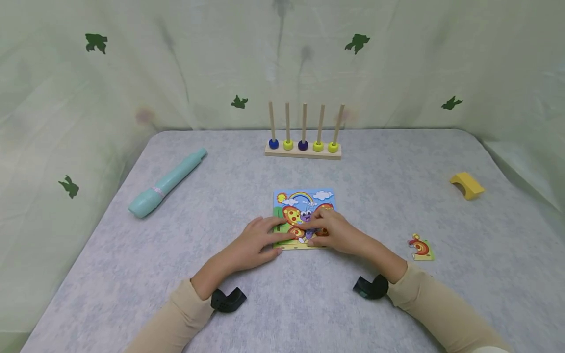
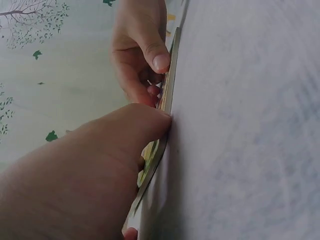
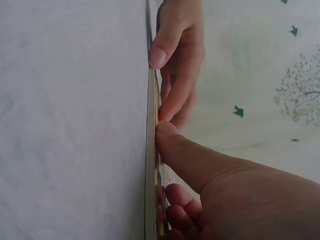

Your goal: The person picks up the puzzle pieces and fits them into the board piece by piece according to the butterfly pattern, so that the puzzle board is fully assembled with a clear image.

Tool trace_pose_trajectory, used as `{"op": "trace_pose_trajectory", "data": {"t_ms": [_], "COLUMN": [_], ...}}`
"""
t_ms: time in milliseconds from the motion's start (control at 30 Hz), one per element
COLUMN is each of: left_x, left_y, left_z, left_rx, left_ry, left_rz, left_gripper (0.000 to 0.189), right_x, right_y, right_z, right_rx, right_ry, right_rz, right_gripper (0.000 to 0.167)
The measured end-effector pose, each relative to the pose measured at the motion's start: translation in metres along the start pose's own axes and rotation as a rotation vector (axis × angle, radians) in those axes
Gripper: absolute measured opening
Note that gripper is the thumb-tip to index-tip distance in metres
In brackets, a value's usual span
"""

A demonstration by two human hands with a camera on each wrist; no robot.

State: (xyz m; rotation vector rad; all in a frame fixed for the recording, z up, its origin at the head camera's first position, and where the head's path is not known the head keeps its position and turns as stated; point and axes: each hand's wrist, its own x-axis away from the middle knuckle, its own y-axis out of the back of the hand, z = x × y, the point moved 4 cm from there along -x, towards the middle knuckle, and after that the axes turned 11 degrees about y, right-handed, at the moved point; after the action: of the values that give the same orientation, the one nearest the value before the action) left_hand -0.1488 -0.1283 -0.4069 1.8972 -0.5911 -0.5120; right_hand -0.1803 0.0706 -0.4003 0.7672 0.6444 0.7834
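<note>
A butterfly jigsaw puzzle (image 1: pixel 324 194) in a flat board lies on the table, with a rainbow, sun and clouds along its top. My left hand (image 1: pixel 252 244) rests at its left side, fingers stretched over the picture and thumb at the lower left edge. From the right, my right hand (image 1: pixel 337 233) touches the middle of the picture with index finger and thumb, hiding part of the right wing. In the right wrist view the right thumb (image 3: pixel 172 142) presses on the board's surface. A loose puzzle piece (image 1: pixel 422 248), with red and orange rings, lies apart to the right.
Behind the puzzle stands a wooden peg rack (image 1: pixel 303 153) with several upright pegs and blue and yellow beads. A turquoise toy microphone (image 1: pixel 169 182) lies at the left. A yellow arch block (image 1: pixel 469 185) sits at the far right. A patterned curtain hangs behind the table.
</note>
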Motion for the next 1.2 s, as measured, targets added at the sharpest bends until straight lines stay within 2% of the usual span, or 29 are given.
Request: {"op": "trace_pose_trajectory", "data": {"t_ms": [100, 233, 367, 500, 700, 900, 1067, 1200], "left_x": [0.0, 0.0, 0.0, 0.0, 0.0, 0.001, 0.0, 0.0], "left_y": [0.0, 0.0, 0.0, -0.001, 0.0, 0.001, 0.0, 0.0], "left_z": [0.0, 0.001, 0.002, 0.003, 0.004, 0.004, 0.005, 0.006], "left_rx": [0.01, 0.029, 0.045, 0.059, 0.073, 0.075, 0.057, 0.06], "left_ry": [0.007, 0.017, 0.026, 0.031, 0.021, 0.019, 0.037, 0.043], "left_rz": [0.007, 0.022, 0.033, 0.041, 0.041, 0.038, 0.05, 0.048], "left_gripper": [0.038, 0.038, 0.038, 0.038, 0.038, 0.037, 0.037, 0.037], "right_x": [0.001, 0.005, 0.01, 0.023, 0.061, 0.107, 0.139, 0.159], "right_y": [0.001, 0.008, 0.022, 0.043, 0.077, 0.095, 0.1, 0.097], "right_z": [0.001, 0.004, 0.008, 0.014, 0.023, 0.018, 0.01, -0.001], "right_rx": [-0.032, -0.139, -0.185, -0.151, -0.056, 0.028, 0.01, -0.013], "right_ry": [-0.015, -0.056, -0.09, -0.078, -0.098, -0.128, -0.224, -0.298], "right_rz": [0.037, 0.059, 0.02, -0.059, -0.213, -0.324, -0.346, -0.318], "right_gripper": [0.043, 0.051, 0.053, 0.054, 0.062, 0.068, 0.071, 0.069]}}
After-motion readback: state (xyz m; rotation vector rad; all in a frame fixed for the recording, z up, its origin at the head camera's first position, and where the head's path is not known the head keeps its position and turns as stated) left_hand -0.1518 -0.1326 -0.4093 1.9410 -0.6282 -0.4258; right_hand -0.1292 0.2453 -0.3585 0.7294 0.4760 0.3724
